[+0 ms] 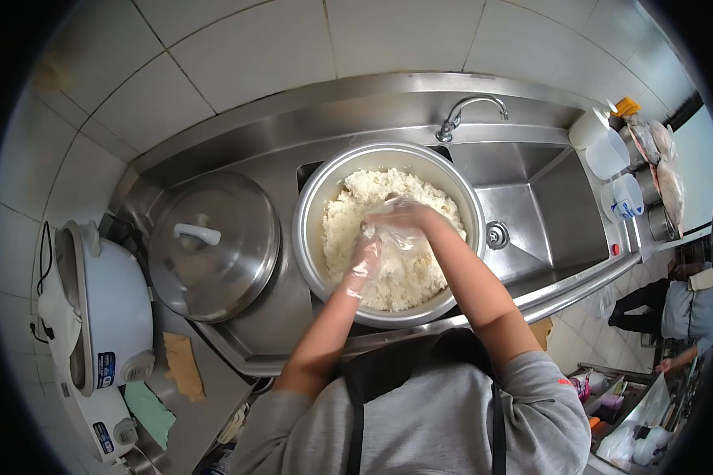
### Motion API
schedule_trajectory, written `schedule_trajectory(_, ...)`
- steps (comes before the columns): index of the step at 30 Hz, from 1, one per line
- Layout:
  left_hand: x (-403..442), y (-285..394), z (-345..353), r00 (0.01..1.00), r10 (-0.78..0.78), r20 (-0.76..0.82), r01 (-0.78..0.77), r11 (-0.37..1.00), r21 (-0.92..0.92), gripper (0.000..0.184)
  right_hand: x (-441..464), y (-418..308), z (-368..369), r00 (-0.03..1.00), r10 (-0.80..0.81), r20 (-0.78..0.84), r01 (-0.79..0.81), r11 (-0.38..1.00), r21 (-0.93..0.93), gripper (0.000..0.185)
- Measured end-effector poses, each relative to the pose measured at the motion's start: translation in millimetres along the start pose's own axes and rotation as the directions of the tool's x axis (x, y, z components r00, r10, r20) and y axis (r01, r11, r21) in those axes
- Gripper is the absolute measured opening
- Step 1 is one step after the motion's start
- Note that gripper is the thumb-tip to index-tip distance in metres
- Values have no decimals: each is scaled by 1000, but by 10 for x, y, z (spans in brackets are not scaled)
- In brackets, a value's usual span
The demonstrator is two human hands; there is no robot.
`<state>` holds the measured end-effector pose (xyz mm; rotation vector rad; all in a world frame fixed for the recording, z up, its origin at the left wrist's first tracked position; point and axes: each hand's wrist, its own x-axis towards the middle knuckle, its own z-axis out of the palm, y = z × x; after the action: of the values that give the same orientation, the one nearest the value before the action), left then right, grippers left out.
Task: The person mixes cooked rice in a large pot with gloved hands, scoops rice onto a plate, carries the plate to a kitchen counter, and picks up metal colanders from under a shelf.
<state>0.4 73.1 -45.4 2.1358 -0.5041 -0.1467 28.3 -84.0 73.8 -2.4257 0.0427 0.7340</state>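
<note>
Cooked white rice (400, 289) fills much of a large round metal pot (313, 273) in front of me. Both my hands are over the rice inside the pot, close together near its middle. Clear plastic covers my left hand (364, 257), which comes in from the lower left. My right hand (410, 215) reaches across from the right, bent inward toward the left one, with loose clear plastic about it. The fingers of both hands are largely hidden by the plastic and by each other, so whether they grip any rice does not show.
Left of the pot lies a round metal lid (238, 269) with a white handle. A white rice cooker (119, 297) and cloths stand farther left. Behind the pot rises a faucet (450, 127); a sink basin (566, 214) lies right. Containers (608, 154) line its far side. Another person (677, 309) stands at right.
</note>
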Motion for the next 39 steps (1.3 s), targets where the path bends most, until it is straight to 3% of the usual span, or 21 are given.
schedule_trajectory(2, -58, 468, -305, 944, -303, 132, 329, 828, -453, 40, 262, -15, -126, 998, -4, -59, -6, 985, -173, 77)
schedule_trajectory(3, -57, 444, -280, 971, -238, 10, 225, 902, -369, 42, 432, -7, -146, 996, -14, -85, -8, 966, -257, 76)
schedule_trajectory(5, -127, 280, -190, 977, -68, -202, 39, 989, -144, 46, 997, 176, 56, 935, -283, -215, 200, 918, -341, 58)
schedule_trajectory(6, -133, 62, -131, 990, -105, -95, 84, 976, -201, 61, 1309, 280, 143, 900, -375, -220, 283, 890, -358, 53)
schedule_trajectory(9, -370, 84, -286, 989, -131, -67, 142, 970, 196, 86, 2018, 288, 254, 890, -457, -9, 397, 782, -480, 35)
schedule_trajectory(10, -376, 300, -442, 932, -357, 69, 344, 927, 149, 92, 2008, 206, 230, 902, -428, 47, 391, 769, -505, 34)
schedule_trajectory(12, -358, 798, -763, 631, -690, 354, 699, 704, 125, 107, 1969, 61, 147, 909, -394, 138, 402, 739, -540, 34)
schedule_trajectory(13, -422, 880, -765, 579, -712, 398, 729, 671, 140, 109, 1959, -6, 91, 904, -392, 173, 419, 723, -550, 33)
schedule_trajectory(16, -653, 666, -365, 739, -552, 386, 564, 821, 93, 116, 1764, -118, 33, 881, -388, 269, 471, 680, -562, 32)
schedule_trajectory(18, -629, 416, -247, 963, -75, 258, 25, 981, 191, 93, 1634, -202, -20, 862, -402, 309, 506, 631, -589, 31)
schedule_trajectory(20, -671, 306, -226, 970, 62, 235, -113, 971, 210, 69, 1622, -211, 65, 795, -454, 402, 597, 467, -653, 31)
schedule_trajectory(23, -536, 25, -239, 926, -290, 242, 292, 956, 29, 50, 1705, -236, 73, 703, -449, 551, 711, 428, -558, 35)
schedule_trajectory(25, -412, -122, -231, 805, -551, 219, 591, 772, -232, 57, 1838, -18, 190, 642, -551, 533, 767, 459, -449, 41)
schedule_trajectory(26, -308, -105, -278, 697, -687, 207, 698, 584, -414, 58, 1931, 150, 298, 693, -548, 469, 710, 632, -310, 42)
schedule_trajectory(28, -33, 296, -504, 308, -867, 393, 605, -141, -784, 55, 1960, 359, 441, 806, -434, 401, 470, 882, 10, 45)
schedule_trajectory(31, -32, -49, -255, 538, -770, 344, 404, -123, -907, 58, 1441, 109, 316, 865, -46, 500, -194, 887, 418, 55)
schedule_trajectory(34, 37, -207, -107, 790, -435, 432, 293, -350, -890, 64, 1157, 169, 255, 866, -194, 461, 2, 923, 384, 57)
schedule_trajectory(35, 74, -378, 25, 816, -437, 378, 284, -267, -921, 63, 1079, 157, 184, 858, -273, 435, 114, 927, 357, 57)
schedule_trajectory(36, 95, -606, 224, 841, -432, 327, 273, -182, -944, 62, 619, -144, -46, 886, -253, 390, 26, 865, 501, 51)
schedule_trajectory(38, 101, -506, 189, 814, -372, 446, 365, -269, -891, 60, 505, 55, 17, 902, -278, 330, 43, 819, 573, 53)
schedule_trajectory(39, 92, -454, 170, 817, -387, 426, 399, -153, -904, 61, 443, 164, 9, 912, -287, 293, 55, 793, 606, 55)
